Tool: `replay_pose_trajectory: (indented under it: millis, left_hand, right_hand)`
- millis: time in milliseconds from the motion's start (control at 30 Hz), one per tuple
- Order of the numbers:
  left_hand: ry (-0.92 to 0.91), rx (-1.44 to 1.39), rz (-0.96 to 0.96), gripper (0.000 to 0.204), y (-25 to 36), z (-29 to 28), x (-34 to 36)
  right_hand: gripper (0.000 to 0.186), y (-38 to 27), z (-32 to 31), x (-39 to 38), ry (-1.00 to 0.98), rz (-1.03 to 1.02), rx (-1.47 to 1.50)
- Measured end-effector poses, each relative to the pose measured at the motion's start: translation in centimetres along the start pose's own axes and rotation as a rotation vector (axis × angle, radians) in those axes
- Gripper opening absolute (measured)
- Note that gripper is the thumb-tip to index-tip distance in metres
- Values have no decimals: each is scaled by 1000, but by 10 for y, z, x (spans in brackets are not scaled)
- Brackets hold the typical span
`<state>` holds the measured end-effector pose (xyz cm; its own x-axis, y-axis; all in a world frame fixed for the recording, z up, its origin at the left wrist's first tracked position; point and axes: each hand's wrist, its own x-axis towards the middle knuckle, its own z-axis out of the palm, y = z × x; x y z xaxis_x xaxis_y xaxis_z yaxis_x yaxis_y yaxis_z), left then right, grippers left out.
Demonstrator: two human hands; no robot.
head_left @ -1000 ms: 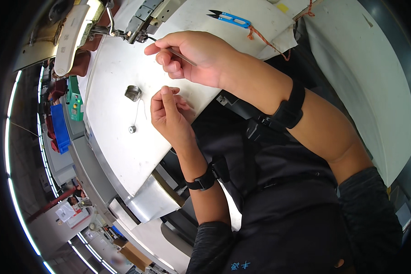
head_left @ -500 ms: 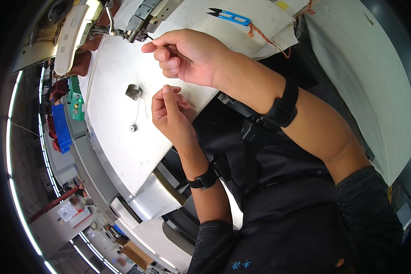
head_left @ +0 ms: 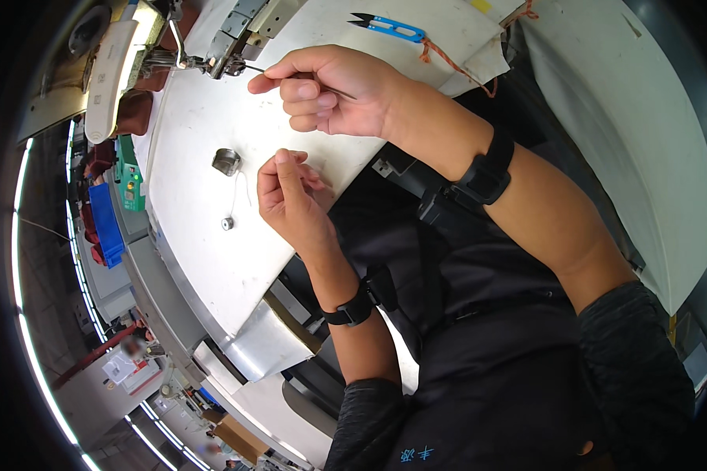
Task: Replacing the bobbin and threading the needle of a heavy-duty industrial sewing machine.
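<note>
My right hand (head_left: 338, 90) is closed around a thin, dark metal rod-like tool (head_left: 334, 90). The tool's tip reaches to the needle area of the sewing machine head (head_left: 232, 59). Below it, my left hand (head_left: 291, 192) hovers over the white table with thumb and fingertips pinched together; whatever lies between them is hidden. Left of that hand, a shiny metal bobbin case (head_left: 226, 162) rests on the table. A small bobbin (head_left: 227, 224) lies a little nearer, with pale thread running between the two.
Blue thread snips (head_left: 397, 29) with an orange cord lie at the far side of the white table (head_left: 212, 267). A lit machine lamp (head_left: 114, 74) stands at the upper left. Beyond the table's left edge are a green box (head_left: 130, 177) and a blue bin (head_left: 106, 224).
My right hand has drawn back slightly to the right, away from the machine head, and more of the tool's shaft shows. My left hand has barely moved. The view has shifted a little.
</note>
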<state>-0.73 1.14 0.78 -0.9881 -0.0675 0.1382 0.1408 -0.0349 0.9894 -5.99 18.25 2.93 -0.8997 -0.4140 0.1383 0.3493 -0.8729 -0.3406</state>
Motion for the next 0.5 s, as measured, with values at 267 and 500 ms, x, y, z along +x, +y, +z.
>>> replay_pose_trajectory:
  millis: [267, 500]
  left_hand:
    - [13, 24, 15, 22, -1, 1, 0]
    - [18, 27, -20, 21, 1, -1, -1]
  right_hand:
    - [24, 8, 3, 8, 28, -36, 95]
    - [25, 7, 4, 25, 99, -27, 62]
